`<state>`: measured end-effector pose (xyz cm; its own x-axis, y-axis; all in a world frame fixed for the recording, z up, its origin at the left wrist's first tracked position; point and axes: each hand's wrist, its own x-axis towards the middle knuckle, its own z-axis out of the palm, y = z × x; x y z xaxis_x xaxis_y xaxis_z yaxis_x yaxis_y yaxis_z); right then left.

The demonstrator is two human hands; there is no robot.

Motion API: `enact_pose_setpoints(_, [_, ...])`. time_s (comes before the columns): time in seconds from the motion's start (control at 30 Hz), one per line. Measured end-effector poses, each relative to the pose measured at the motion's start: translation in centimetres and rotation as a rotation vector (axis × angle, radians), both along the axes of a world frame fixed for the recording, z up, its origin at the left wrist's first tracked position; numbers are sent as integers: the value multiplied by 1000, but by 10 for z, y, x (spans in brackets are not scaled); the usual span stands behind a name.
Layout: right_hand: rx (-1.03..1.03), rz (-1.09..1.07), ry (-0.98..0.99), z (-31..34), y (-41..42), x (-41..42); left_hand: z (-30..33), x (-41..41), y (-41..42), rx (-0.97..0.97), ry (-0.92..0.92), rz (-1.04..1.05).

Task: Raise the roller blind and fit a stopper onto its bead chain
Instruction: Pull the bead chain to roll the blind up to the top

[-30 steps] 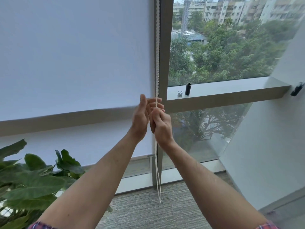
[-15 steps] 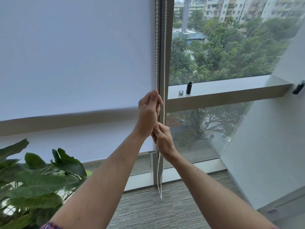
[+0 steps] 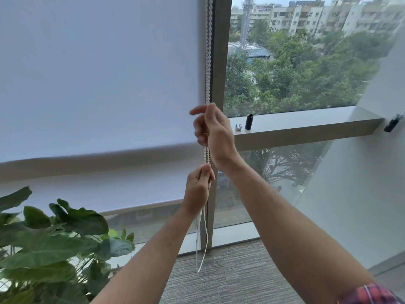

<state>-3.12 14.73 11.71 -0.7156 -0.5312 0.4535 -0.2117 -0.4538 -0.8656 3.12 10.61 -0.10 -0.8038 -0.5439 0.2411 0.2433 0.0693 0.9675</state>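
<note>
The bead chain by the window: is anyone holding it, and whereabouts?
Yes. The left hand pinches the bead chain low down, above its hanging loop. The right hand is higher on the chain with loosely curled fingers; whether it grips cannot be told.

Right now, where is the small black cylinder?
In the head view, the black cylinder stands upright on the window ledge, right of the right hand, with a small silver clip just to its left.

Soft, overcast daylight comes in through the window (image 3: 285, 73), bright and even, with no hard shadows. The white blind (image 3: 98, 73) glows faintly. Wide-angle bending curves straight lines near the edges. The picture is slightly soft throughout.
</note>
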Motion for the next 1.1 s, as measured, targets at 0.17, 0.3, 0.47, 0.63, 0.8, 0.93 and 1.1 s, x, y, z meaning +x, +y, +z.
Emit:
enact_pose_setpoints(0.17, [-50,-151,5,-11,-9,9,-1,1,-1,31,-15,-52])
enact_pose_setpoints(0.3, [-24,-192,32,-24,-12,19,0,4,-9,8,-6,-110])
enact_pose_setpoints(0.47, [45,-155,-13,-66,-7,28,0,7,-26,-62,-16,-27])
enact_pose_setpoints(0.63, [54,-138,-46,-82,-1,24,40,-4,-39,38,87,47])
enact_pose_setpoints(0.8, [142,-171,-25,-103,4,24,112,-11,-28,65,318,-97])
enact_pose_setpoints(0.93, [225,-166,-35,-130,9,33,142,-19,-14,2,351,-126])
enact_pose_setpoints(1.1, [263,-78,-110,-146,22,30,122,-23,-8,-7,334,-42])
